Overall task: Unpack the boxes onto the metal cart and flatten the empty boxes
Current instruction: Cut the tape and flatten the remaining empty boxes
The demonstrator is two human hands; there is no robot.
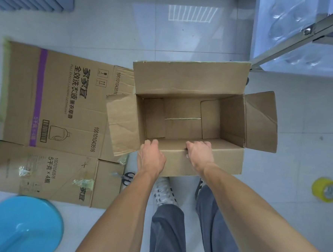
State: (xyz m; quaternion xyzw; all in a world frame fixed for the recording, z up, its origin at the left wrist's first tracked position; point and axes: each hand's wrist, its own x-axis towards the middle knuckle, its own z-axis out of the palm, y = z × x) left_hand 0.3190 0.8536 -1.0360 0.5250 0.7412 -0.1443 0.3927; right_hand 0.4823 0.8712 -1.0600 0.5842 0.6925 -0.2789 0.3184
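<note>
Tiled floor (206,40); hands grip box (183,84).

Open box (183,117) on floor, centre; flattened box (50,122) lying just left, partly under its left flap. Tape roll (326,189) right, well apart. Metal cart (308,31) behind right; stool (24,226) near left; scissors (128,179) between the 2 boxes.

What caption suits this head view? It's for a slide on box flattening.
Both hands, left and right, grip the near rim of an empty open box beside a flattened box.
</note>
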